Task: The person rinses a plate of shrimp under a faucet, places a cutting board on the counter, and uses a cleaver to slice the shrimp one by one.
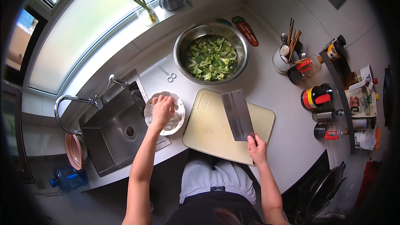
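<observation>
My left hand (162, 110) reaches down over a white plate with a scalloped rim (181, 125), its fingers curled. Pale, translucent pieces that look like peeled shrimp (172, 124) lie in the plate; whether the fingertips grip one is hidden. In my right hand (258, 150) is the handle of a Chinese cleaver (237, 115), its broad blade above the right part of a cream cutting board (208, 128). A thin pale scrap (223, 128) lies on the board. Beyond it stands a large steel basin (242, 65) of chopped leafy greens (213, 58).
Small scissors (168, 74) lie between the plate and basin. A steel sink (107, 142) with a faucet (73, 99) is on the left. On the right stand a utensil holder (280, 62), sauce bottles (315, 97) and a lidded pan (325, 190). A carrot-shaped mat (246, 32) lies behind the basin.
</observation>
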